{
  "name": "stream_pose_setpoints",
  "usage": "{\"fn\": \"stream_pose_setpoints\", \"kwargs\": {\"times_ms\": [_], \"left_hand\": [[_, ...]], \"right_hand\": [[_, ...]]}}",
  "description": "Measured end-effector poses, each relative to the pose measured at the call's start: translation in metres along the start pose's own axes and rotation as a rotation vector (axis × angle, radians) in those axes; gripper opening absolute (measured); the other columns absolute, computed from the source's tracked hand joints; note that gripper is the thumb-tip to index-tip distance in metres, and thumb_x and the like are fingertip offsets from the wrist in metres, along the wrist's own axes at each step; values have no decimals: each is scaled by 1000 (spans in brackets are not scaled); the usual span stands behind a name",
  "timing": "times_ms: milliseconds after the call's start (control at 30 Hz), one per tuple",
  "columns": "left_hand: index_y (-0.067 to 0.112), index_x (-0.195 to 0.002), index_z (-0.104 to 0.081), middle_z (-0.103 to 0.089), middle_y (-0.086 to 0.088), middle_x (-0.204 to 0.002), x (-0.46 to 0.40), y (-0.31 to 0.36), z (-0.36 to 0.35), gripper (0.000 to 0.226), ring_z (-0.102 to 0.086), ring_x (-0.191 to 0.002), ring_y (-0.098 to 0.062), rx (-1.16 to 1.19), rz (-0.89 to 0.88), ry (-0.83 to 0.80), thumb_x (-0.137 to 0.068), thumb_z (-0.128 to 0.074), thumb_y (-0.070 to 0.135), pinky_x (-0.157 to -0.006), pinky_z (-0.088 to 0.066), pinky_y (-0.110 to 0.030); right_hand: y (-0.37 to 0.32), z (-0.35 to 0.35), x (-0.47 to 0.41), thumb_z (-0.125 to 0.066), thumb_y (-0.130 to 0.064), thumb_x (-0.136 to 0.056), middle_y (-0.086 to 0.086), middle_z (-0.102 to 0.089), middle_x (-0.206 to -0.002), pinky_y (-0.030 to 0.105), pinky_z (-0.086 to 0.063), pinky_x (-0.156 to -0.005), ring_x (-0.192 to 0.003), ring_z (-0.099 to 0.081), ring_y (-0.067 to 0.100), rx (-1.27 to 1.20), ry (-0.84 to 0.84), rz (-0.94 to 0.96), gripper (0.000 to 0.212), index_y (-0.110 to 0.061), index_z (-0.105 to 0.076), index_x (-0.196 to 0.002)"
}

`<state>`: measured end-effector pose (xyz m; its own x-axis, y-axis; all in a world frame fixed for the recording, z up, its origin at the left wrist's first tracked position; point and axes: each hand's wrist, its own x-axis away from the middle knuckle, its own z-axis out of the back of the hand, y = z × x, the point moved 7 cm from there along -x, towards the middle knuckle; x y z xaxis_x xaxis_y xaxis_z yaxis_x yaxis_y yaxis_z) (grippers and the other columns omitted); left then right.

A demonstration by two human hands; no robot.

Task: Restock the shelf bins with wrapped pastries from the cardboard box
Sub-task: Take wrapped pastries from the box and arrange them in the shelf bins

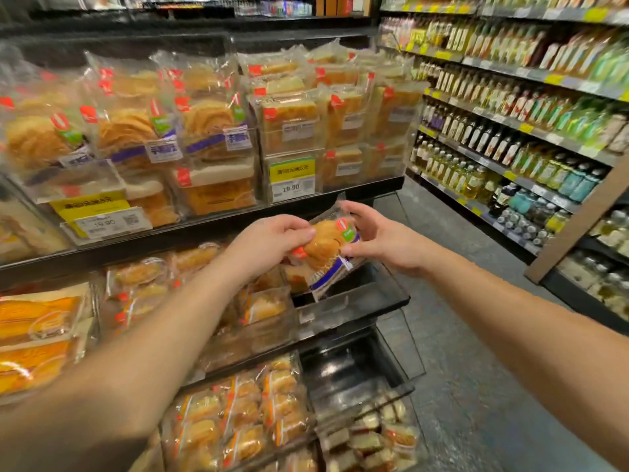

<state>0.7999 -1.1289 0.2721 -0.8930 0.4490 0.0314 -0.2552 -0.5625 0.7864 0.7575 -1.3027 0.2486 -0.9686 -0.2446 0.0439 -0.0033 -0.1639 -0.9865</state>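
The pastry (pixel 328 248) is tilting, long axis running upper left to lower right, pinched between left hand (pixel 269 245) and right hand (pixel 377 238) fingers.

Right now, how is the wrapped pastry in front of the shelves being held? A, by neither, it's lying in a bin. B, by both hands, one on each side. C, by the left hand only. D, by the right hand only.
B: the left hand pinches the wrapped pastry on one side and the right hand grips the other, above the near-empty bin.
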Motion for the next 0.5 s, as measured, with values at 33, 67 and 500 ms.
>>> {"fn": "stream_pose_setpoints", "kwargs": {"times_ms": [33,67,500], "left_hand": [[34,-101,-68,-72,9,-88,-9,6,-8,11,-67,-69,1,-14,-21,11,-93,-64,40,-68,-53,-17],[32,-103,-68,-71,9,-87,-17,12,-15,13,-65,-67,2,-52,-45,20,-93,-64,38,-66,-51,-15],[29,-130,-58,-64,9,-120,-89,9,-65,40,-58,-106,-11,-386,2,8,-94,-60,46,-84,-43,-26]], "right_hand": [[4,13,-1,-66,6,-86,2,-55,-134,36,-57,-89,-112,-66,16,13,0,-14,76,-27,-31,-145],[8,24,-3,-67,6,-86,3,-56,-134,36,-57,-90,-113,-65,17,31,0,-30,76,-25,-31,-147],[34,98,-58,-80,-34,-81,-15,-63,-98,24,-50,-77,-88,-60,3,621,52,-164,32,-31,-64,-109]]}}
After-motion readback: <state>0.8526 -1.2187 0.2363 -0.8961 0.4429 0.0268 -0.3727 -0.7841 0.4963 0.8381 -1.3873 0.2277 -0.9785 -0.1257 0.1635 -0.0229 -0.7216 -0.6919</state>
